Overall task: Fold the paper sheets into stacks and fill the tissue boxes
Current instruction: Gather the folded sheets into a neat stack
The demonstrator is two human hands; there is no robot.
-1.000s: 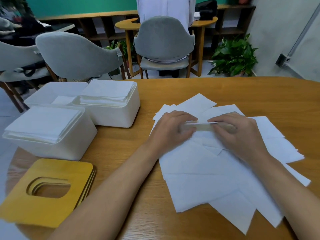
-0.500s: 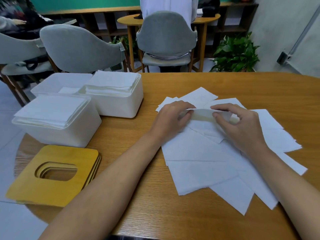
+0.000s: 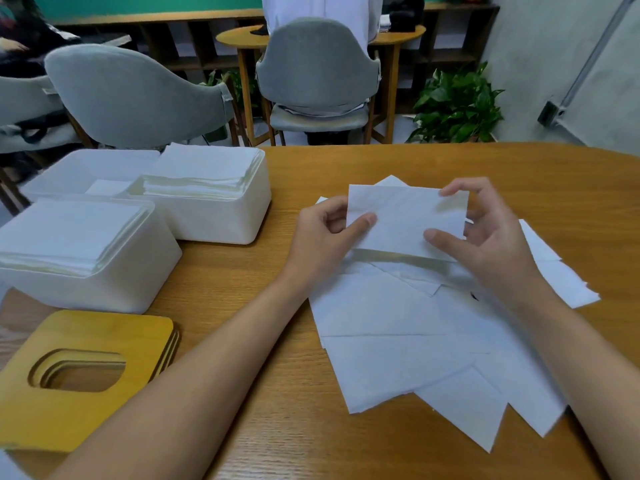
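Observation:
A folded white paper sheet [image 3: 405, 220] is held up above the table between both hands. My left hand [image 3: 322, 237] pinches its left edge with thumb in front. My right hand [image 3: 485, 237] pinches its right side, index finger on the top edge and thumb low on the front. Beneath lies a fan of several loose white sheets [image 3: 398, 341]. At the left stand three white tissue boxes: a near one [image 3: 114, 282] and a middle one [image 3: 225, 220] heaped with folded sheets, and a far one [image 3: 83, 168] holding only a little paper.
A stack of yellow wooden lids with oval slots [image 3: 79, 379] lies at the near left table edge. The wooden table [image 3: 346, 168] has bare room beyond the sheets. Grey chairs [image 3: 138, 95], a potted plant [image 3: 457, 105] and a standing person are behind.
Both hands lifted the folded sheet off the pile and now hold it upright above the table; earlier they pressed its crease flat on the loose sheets.

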